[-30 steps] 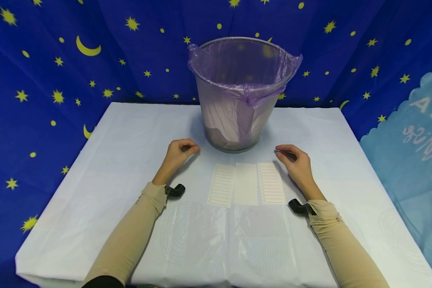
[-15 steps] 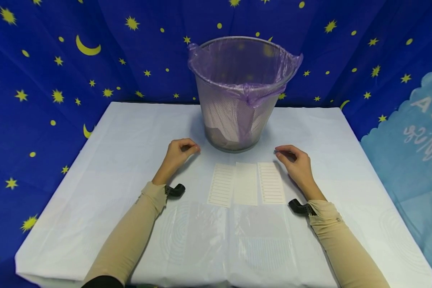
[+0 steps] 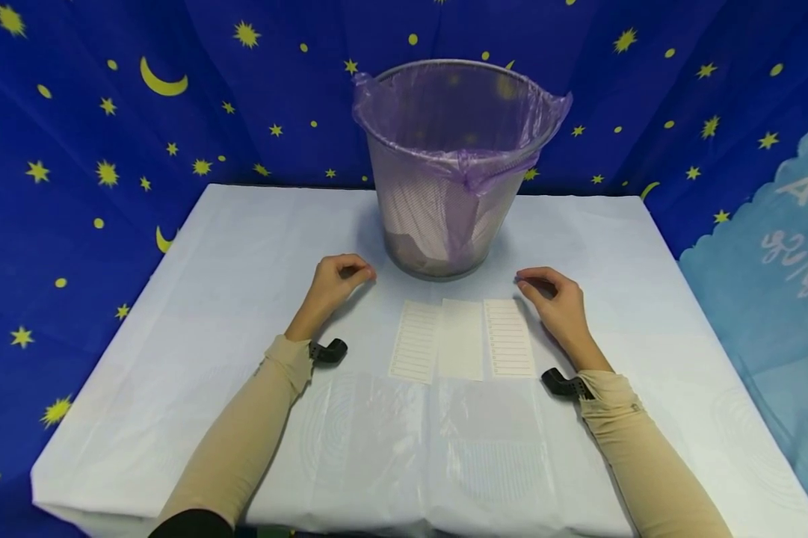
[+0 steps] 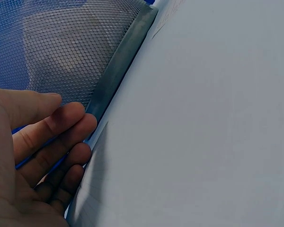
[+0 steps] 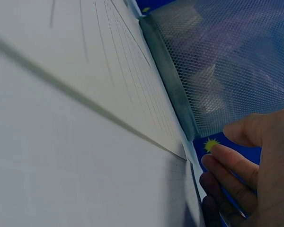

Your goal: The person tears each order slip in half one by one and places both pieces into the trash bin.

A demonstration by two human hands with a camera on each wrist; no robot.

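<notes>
Three paper slips lie side by side on the white-covered table. The left slip and the right slip have ruled lines; the middle slip looks blank. My left hand rests on the table left of the slips, fingers loosely bent and holding nothing, as the left wrist view also shows. To their right lies my right hand, equally relaxed, with a gap between thumb and fingers in the right wrist view. Behind the slips stands a wire-mesh bin with a purple plastic liner over its rim; neither hand touches it.
A clear plastic cover lies over the front of the white tablecloth. Black camera mounts sit at both wrists. A blue curtain with stars and moons hangs behind; a light-blue lettered panel is at right.
The head view has tilted down very slightly, so the scene sits a little higher or lower in frame. Both hands, the slips and the bin stay in place.
</notes>
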